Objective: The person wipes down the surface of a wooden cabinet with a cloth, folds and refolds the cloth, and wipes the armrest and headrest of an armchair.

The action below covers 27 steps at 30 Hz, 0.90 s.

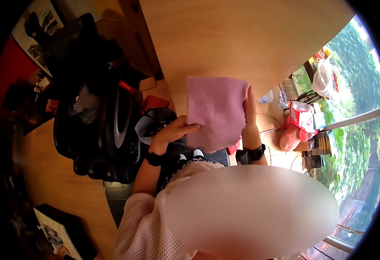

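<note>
A folded pink-purple ribbed cloth [216,110] is spread in front of me, between my hands, at the near edge of the wooden table. My left hand [174,129] grips its left side, with the thumb lying on top and the other fingers hidden underneath. Along the cloth's right edge, my right hand [251,110] stands upright with fingers stretched straight, touching the fabric. The near and right edges of the cloth look wavy. Each wrist wears a black band.
The wooden tabletop [224,39] extends ahead. To the left stands a bulky black massage-type chair [99,125] with a grey cloth on it. Red and white bags [300,117] sit at the right by stacked boxes [322,145] and a window. A framed picture [57,238] lies lower left.
</note>
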Tool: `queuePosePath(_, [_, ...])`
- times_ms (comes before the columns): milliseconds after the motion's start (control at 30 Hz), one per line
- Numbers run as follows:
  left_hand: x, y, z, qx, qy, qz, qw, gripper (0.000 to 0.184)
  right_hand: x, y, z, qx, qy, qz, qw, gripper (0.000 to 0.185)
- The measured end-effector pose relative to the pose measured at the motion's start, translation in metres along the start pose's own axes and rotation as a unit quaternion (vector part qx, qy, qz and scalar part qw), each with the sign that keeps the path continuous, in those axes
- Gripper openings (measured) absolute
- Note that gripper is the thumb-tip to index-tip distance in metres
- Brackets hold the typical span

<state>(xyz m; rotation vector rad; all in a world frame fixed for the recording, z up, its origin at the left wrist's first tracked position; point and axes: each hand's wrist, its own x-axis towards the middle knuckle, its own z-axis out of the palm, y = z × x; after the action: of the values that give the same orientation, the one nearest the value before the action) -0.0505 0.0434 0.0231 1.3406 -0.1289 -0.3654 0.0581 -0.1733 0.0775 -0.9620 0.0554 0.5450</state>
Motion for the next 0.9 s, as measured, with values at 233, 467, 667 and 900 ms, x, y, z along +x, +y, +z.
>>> queuePosePath(233, [-0.010, -0.007, -0.003, -0.215, 0.035, 0.011, 0.976, 0.038, 0.022, 0.078, -0.071, 0.013, 0.064, 0.251, 0.966, 0.091])
queuePosePath(467, [-0.022, -0.011, -0.004, -0.222, 0.093, 0.031, 0.970, 0.041, 0.013, 0.078, -0.069, -0.028, -0.222, 0.056, 0.973, 0.058])
queuePosePath(667, [-0.031, 0.000, -0.004, -0.076, 0.109, -0.010, 0.991, 0.050, 0.007, 0.064, -0.046, -0.111, -0.190, -0.002, 0.976, 0.043])
queuePosePath(900, [-0.037, 0.005, -0.006, 0.016, 0.184, 0.063, 0.981, 0.036, -0.001, 0.044, -0.033, -0.175, -0.242, -0.083, 0.951, 0.051])
